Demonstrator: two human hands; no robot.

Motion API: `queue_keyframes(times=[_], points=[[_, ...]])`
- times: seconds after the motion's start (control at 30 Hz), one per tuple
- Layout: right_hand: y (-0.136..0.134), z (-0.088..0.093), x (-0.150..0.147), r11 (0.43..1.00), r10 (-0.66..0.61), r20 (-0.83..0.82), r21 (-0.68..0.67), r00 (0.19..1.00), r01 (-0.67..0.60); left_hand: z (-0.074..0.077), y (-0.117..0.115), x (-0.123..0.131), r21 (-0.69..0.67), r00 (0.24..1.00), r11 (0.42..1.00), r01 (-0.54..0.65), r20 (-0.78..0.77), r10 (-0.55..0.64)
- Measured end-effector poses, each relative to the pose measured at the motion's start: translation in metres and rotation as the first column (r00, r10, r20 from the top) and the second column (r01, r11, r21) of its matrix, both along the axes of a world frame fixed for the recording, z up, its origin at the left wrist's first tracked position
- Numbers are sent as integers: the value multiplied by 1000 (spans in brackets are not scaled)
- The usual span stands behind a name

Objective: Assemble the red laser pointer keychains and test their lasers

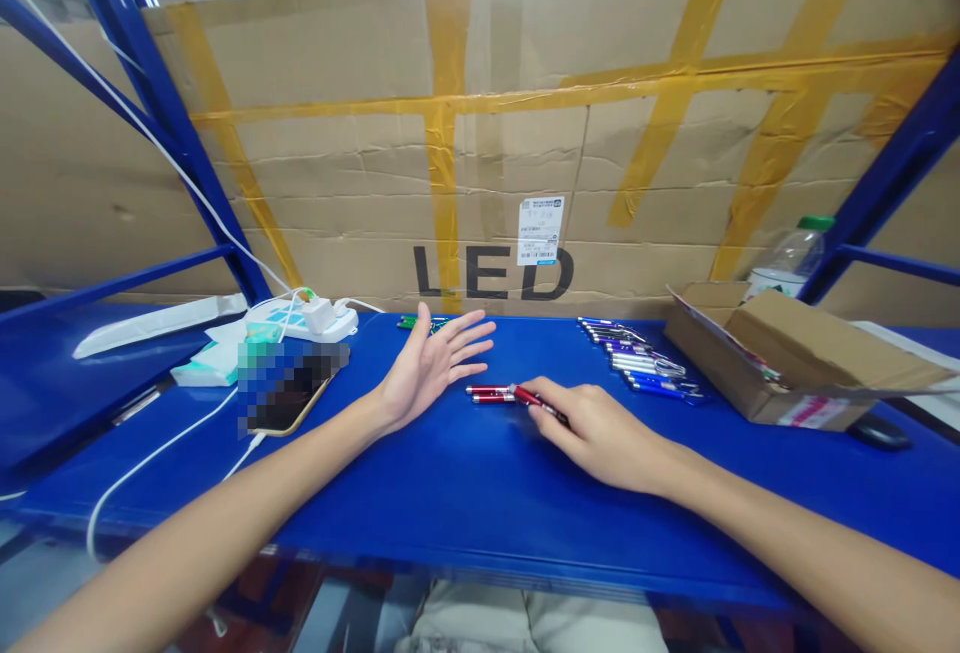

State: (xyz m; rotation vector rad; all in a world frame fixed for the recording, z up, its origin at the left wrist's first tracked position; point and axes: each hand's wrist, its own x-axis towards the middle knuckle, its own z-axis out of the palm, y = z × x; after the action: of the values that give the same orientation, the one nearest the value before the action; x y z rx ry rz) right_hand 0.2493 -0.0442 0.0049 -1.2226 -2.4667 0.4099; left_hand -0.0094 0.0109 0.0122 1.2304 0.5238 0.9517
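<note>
My left hand (431,370) is held over the blue table with its palm turned to the right, fingers spread and nothing in them. Behind its fingers lie several green pen-like tubes (411,322), partly hidden. Between the thumb and fingers of my right hand (592,423) is a slim red pen-like tube (531,397), tilted, with a silver end and a dark rear end. Two more red tubes (487,393) with silver ends lie side by side, just left of that hand. Farther right, several purple, silver and blue tubes (637,358) form a slanting row.
An opened cardboard box (780,363) stands at the right, with a black mouse (879,432) beside it and a green-capped bottle (795,253) behind. On the left are a phone (300,393), a power strip (315,318) and white cables. A large carton (360,203) walls the back.
</note>
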Motion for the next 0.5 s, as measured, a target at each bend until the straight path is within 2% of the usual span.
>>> queue_keyframes(times=[0.07,0.13,0.23,0.37,0.43,0.5], points=[[-6,1,-3,995,99,24,-28,995,-98,0,1,0,1,1000,1000,1,2,-1],[-8,2,-4,994,106,45,-24,993,-105,0,1,0,1,1000,1000,1,1,-1],[-3,0,0,999,-29,34,28,999,28,0,0,1,0,1000,1000,0,0,0],[11,-5,8,973,-210,15,101,978,207,0,-1,1,-14,1000,1000,0,-3,0],[13,-5,9,974,-210,26,96,977,207,0,-1,1,-17,1000,1000,0,-4,0],[9,-3,7,988,-144,44,64,989,141,0,-1,0,-14,1000,1000,3,-5,-3]])
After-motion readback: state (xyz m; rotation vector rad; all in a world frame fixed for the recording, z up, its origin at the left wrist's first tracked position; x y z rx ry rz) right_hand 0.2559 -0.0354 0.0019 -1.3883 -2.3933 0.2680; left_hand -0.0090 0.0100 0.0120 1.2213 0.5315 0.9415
